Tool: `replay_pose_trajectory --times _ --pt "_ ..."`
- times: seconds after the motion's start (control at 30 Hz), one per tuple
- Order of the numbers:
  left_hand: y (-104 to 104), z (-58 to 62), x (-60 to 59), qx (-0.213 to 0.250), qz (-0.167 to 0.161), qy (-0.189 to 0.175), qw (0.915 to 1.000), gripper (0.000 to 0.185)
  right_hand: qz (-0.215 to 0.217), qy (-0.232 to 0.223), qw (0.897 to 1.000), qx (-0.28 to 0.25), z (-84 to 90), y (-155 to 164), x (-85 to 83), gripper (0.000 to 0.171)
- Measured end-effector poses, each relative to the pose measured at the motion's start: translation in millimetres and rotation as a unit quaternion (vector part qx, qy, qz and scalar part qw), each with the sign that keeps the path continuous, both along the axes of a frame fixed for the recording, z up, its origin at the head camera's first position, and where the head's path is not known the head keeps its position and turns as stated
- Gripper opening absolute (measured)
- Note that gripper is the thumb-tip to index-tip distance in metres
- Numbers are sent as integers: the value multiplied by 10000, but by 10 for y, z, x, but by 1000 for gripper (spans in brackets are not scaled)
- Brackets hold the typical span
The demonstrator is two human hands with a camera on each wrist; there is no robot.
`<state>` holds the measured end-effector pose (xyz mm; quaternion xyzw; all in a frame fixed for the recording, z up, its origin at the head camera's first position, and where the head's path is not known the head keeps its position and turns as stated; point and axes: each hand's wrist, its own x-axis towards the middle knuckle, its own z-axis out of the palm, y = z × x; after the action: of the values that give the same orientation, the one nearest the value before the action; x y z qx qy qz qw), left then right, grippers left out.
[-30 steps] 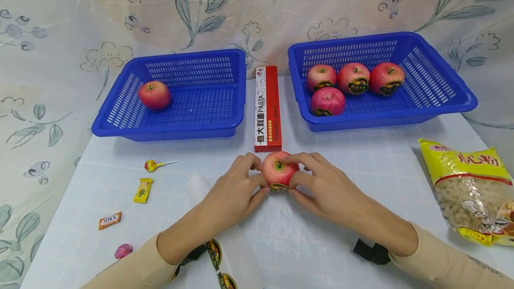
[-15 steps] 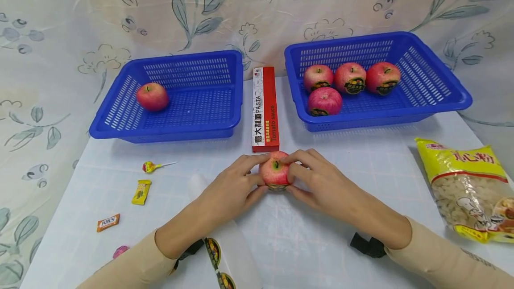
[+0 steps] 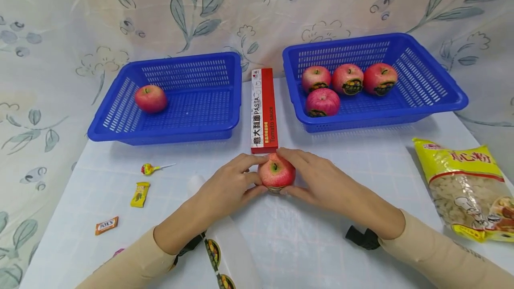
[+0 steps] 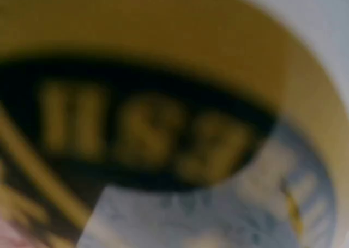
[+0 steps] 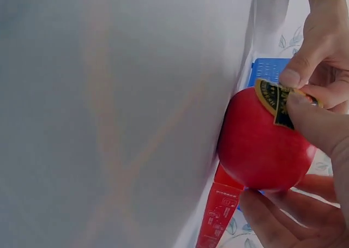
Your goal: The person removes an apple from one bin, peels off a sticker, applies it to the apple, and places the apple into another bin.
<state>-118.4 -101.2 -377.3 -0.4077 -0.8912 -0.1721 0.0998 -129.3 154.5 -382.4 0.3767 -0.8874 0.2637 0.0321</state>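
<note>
A red apple (image 3: 278, 175) sits on the white table in front of the pasta box, between both hands. My left hand (image 3: 229, 186) holds its left side, index finger on top and thumb low. On the other side, my right hand (image 3: 321, 179) grips it with fingers round the far side. In the right wrist view, a black-and-gold sticker (image 5: 275, 102) lies on the apple (image 5: 264, 144); both thumbs press it. A white sticker roll (image 3: 234, 253) lies under my left forearm; a blurred sticker (image 4: 136, 133) fills the left wrist view.
Behind stand two blue baskets: the left basket (image 3: 192, 135) holds one apple (image 3: 151, 98), the right basket (image 3: 381, 119) several. Between them lies the pasta box (image 3: 263, 110). Candies, including a lollipop (image 3: 148, 169), lie at left; a yellow pasta bag (image 3: 466, 191) lies at right.
My right fingers have moved from the apple's top near the stem to its far right side. Both hands stay on the apple; the head view has shifted slightly.
</note>
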Motion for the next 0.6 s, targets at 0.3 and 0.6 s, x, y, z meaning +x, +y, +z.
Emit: replay_pose_trajectory --times 0.3,0.6 --pt "40 179 -156 520 -1 -1737 9834 13 329 -549 9971 -416 23 120 -66 69" --pt "177 285 -336 1579 702 -4310 8856 34 318 -1349 9826 -1235 54 303 -40 66"
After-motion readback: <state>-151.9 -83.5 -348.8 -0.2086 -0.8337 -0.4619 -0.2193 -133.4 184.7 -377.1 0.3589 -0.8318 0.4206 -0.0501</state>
